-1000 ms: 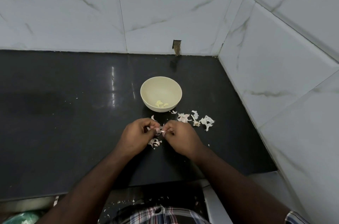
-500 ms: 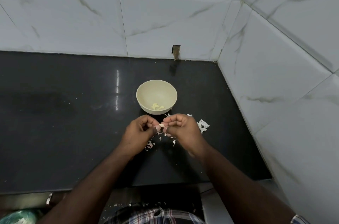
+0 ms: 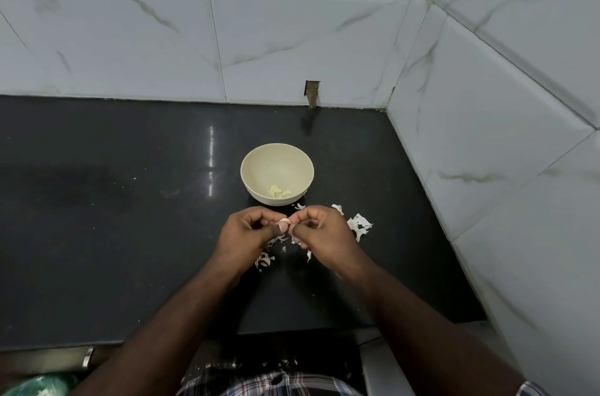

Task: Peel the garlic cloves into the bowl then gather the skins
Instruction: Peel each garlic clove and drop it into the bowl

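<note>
Left hand (image 3: 248,231) curling its fingers and pinching a small pale garlic clove (image 3: 284,221), right hand (image 3: 319,228) meeting it fingertip to fingertip and gripping the same clove, both hovering just in front of a smooth round cream bowl (image 3: 277,158) holding peeled cloves (image 3: 279,191), papery white skins (image 3: 358,224) lying scattered on the glossy black counter (image 3: 113,217) beneath and to the right

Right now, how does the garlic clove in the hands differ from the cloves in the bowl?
The held clove is pinched between left hand and right hand, above the counter; the bowl cloves lie loose in the bowl. The held clove looks whitish-pink, the bowl cloves pale yellow. All are small.
</note>
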The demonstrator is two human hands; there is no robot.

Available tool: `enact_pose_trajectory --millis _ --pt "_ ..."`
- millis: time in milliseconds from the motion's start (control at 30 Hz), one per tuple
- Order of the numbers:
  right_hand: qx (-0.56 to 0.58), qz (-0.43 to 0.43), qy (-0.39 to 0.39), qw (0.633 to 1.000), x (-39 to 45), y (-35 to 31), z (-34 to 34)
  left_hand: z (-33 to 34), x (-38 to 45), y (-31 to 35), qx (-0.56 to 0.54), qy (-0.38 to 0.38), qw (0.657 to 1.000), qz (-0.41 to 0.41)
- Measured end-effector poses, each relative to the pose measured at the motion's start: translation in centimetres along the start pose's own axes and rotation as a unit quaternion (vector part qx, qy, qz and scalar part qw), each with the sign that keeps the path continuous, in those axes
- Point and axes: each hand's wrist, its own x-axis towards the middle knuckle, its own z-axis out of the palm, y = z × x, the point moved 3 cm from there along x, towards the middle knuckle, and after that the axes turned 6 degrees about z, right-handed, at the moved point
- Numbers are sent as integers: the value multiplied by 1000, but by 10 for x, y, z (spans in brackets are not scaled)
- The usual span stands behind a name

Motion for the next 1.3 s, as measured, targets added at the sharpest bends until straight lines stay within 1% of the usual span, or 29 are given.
enact_pose_trajectory --millis 100,267,533,800,1300 --pt "-1 -9 17 1000 5 -4 5 -6 4 2 -11 -9 1000 -10" --pt "1 -8 39 999 8 -7 18 -21 17 -1 5 -21 1000 -12" --pt "13 5 47 999 11 -14 28 -29 25 -7 -20 -34 999 -31" --pt "-41 -21 79 996 12 -18 31 -30 28 -10 -13 -37 999 -34" --pt "-67 -33 106 992 12 -19 24 -18 31 -17 -53 -55 995 -57"
